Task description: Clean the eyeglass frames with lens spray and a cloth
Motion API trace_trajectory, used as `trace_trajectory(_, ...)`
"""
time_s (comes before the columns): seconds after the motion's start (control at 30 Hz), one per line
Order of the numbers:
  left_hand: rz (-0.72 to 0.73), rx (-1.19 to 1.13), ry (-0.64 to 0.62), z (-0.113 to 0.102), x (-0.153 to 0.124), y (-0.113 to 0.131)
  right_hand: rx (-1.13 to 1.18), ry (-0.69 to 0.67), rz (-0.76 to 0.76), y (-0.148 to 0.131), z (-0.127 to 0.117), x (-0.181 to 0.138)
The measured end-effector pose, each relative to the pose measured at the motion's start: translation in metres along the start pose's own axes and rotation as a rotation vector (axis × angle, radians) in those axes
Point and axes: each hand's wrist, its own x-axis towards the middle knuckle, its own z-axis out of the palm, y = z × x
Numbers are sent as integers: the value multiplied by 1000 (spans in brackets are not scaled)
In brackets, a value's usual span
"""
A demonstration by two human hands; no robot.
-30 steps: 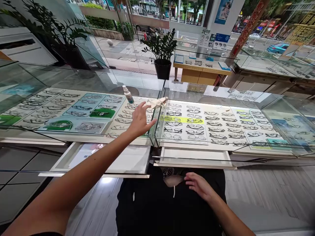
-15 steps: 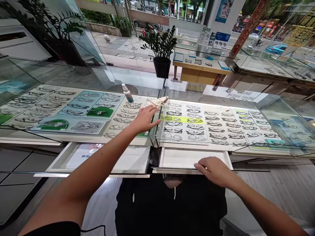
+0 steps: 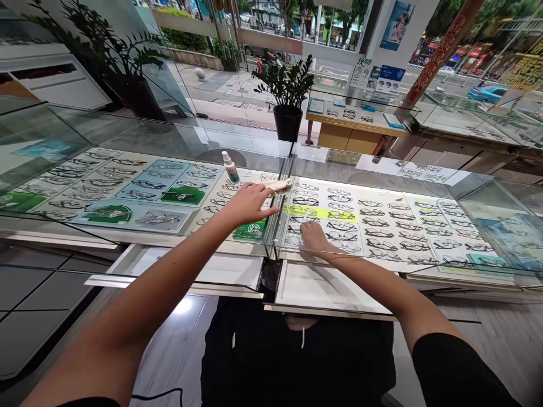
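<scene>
My left hand (image 3: 253, 204) rests over the glass counter by its middle seam, thumb spread from the fingers. Its fingertips meet the near end of a crumpled pale cloth (image 3: 278, 185); I cannot tell how firmly they touch it. A white spray bottle (image 3: 230, 167) stands upright just beyond. My right hand (image 3: 314, 237) is at the front left of the right-hand case, fingers bent downward over rows of eyeglasses (image 3: 341, 226). Its fingertips are hidden, and whether it is above or under the glass is unclear. Below its forearm, a white drawer (image 3: 331, 291) is pulled out.
A second pulled-out drawer (image 3: 229, 271) is on the left, with papers inside. More eyeglasses (image 3: 146, 185) fill the left case. Glass edges run across the counter front. A potted plant (image 3: 287, 121) and a wooden display table (image 3: 348, 135) stand beyond.
My right hand has left the right drawer's front edge and moved forward and left over the eyeglasses. That drawer appears further out. My left hand stays by the cloth. The view has shifted slightly.
</scene>
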Motion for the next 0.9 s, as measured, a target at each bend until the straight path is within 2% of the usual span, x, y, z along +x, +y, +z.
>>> trace_trajectory(0.1,-44,-38,-15,-10,-32,-2,-27,7,8,5,14,11)
trace_trajectory(0.23,-155,-78,-19,-15,-92,10,-38,13,20,8,27,18)
trace_trajectory(0.3,-187,-94,-13,-13,-127,17,-43,17,16,9,30,20)
trace_trajectory(0.37,-129,-115,-86,-8,-162,20,-50,15,6,11,31,22)
trace_trajectory(0.43,-84,-125,-162,-2,-192,15,-57,7,-4,12,32,23)
trace_trajectory(0.5,-135,-90,-144,5,-212,7,-65,0,-11,12,33,22)
trace_trajectory(0.57,-194,-42,-99,11,-220,-2,-74,-4,-17,11,33,19)
trace_trajectory(0.67,-229,-4,-60,18,-218,-11,-81,-3,-43,10,30,12)
trace_trajectory(0.9,-243,-4,-19,20,-208,-9,-56,-32,-27,19,28,6)
